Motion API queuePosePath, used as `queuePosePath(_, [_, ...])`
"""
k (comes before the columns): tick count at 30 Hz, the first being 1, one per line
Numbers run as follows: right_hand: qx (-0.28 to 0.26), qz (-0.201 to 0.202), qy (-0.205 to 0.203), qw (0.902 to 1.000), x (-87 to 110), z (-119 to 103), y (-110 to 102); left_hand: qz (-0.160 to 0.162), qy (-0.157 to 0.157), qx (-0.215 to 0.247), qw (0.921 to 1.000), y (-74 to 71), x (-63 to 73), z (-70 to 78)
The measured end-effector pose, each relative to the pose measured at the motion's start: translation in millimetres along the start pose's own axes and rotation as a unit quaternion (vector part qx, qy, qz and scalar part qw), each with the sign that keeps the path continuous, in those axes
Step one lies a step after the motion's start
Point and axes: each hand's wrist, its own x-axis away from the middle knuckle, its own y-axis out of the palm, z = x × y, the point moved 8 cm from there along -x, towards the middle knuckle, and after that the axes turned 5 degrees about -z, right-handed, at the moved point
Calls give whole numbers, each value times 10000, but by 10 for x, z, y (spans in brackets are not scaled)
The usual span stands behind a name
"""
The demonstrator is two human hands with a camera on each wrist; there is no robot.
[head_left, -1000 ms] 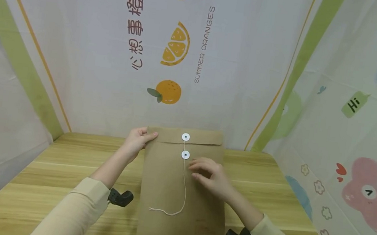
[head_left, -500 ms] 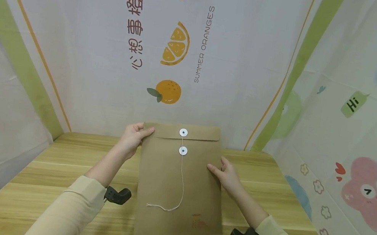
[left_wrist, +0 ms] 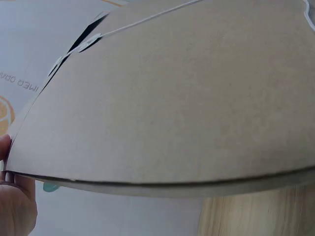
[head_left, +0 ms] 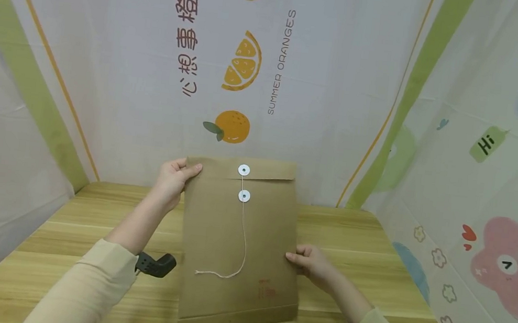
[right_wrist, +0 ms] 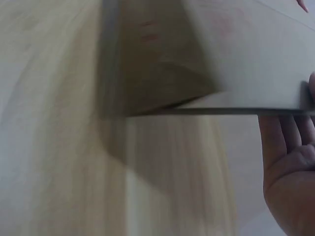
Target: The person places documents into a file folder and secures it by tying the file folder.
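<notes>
A brown kraft paper envelope (head_left: 219, 220) is held up, tilted, above the table in the head view. Its top flap (head_left: 267, 170) is folded down. Two white button discs (head_left: 244, 195) sit on it, one on the flap and one below, and a thin white string (head_left: 245, 244) runs down from them and trails loose. My left hand (head_left: 172, 183) pinches the upper left corner, thumb on the front. My right hand (head_left: 316, 266) grips the right edge lower down, thumb in front; in the right wrist view its fingers (right_wrist: 290, 132) pass behind the envelope.
A wood-grain table (head_left: 106, 219) lies beneath. A white cloth (head_left: 333, 85) with printed oranges hangs behind it, and another printed cloth (head_left: 464, 188) stands at the right. Black wrist cameras (head_left: 156, 265) are strapped to both forearms.
My right hand has gone from hovering over the envelope's front to gripping its right edge, then lower along it. The envelope has risen and shifted left, with my left hand still on its corner.
</notes>
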Motion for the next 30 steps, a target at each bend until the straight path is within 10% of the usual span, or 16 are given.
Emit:
queuePosePath(10, [-822,-334,-302,9956,182,66,-79,1237,-120,915,9880,-392,118,-50])
queuePosePath(19, [-3174,103,-1199,9406,279,-9,-10,2352,-127,1655,9577,-571,353,-321])
queuePosePath(25, [-2504,1009,-1180,9556,205,41,160,2915,-173,1894,9375,-509,569,-543])
queuePosePath(30, [-2049,1821,-922,9573,224,46,136,2627,-277,2242,9381,-423,674,-635])
